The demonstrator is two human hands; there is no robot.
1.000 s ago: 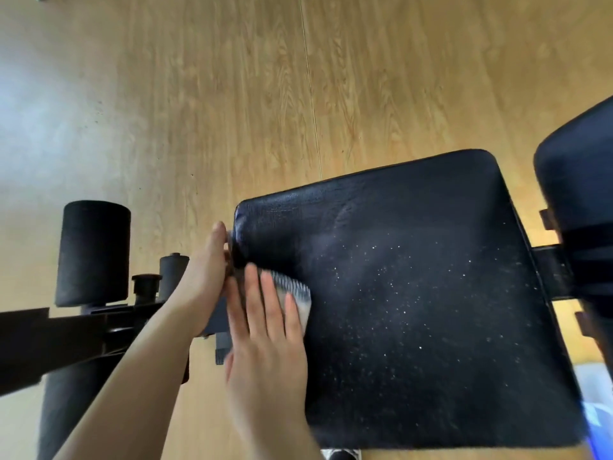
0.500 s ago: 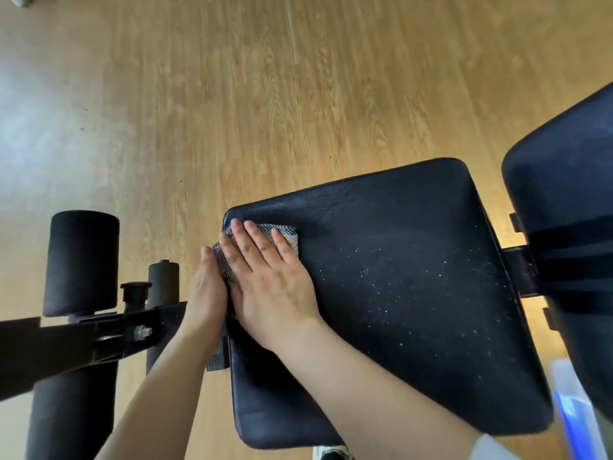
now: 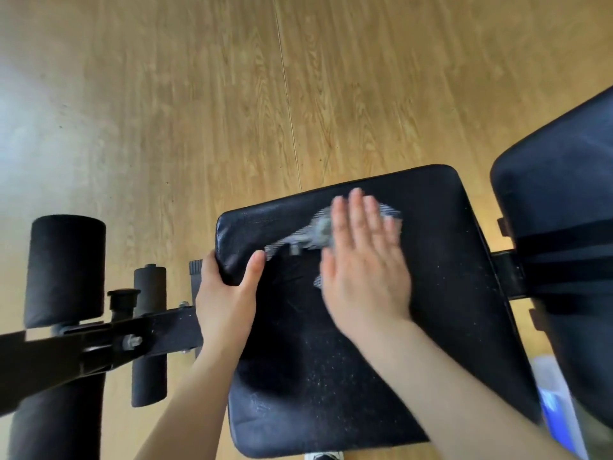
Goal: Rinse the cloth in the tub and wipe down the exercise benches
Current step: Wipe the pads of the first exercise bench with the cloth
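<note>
A black padded bench seat (image 3: pixel 431 310) fills the lower middle of the head view, speckled with white dust on its right half. My right hand (image 3: pixel 365 260) lies flat with straight fingers on a grey cloth (image 3: pixel 311 232), pressing it against the far part of the seat; the cloth is motion-blurred and trails out to the left of the palm. My left hand (image 3: pixel 225 293) grips the seat's left edge, thumb on top of the pad and fingers curled around the side. The bench's backrest pad (image 3: pixel 557 227) rises at the right.
Black foam rollers (image 3: pixel 66 270) and a metal frame bar (image 3: pixel 99 343) stick out at the left of the seat. Wooden floor (image 3: pixel 232 94) lies beyond the bench. A pale plastic container with a blue part (image 3: pixel 550 403) shows at the lower right, below the backrest.
My right hand has swept the cloth from the seat's left corner rightwards across its far part. My left hand now grips the seat's left edge with the thumb on top.
</note>
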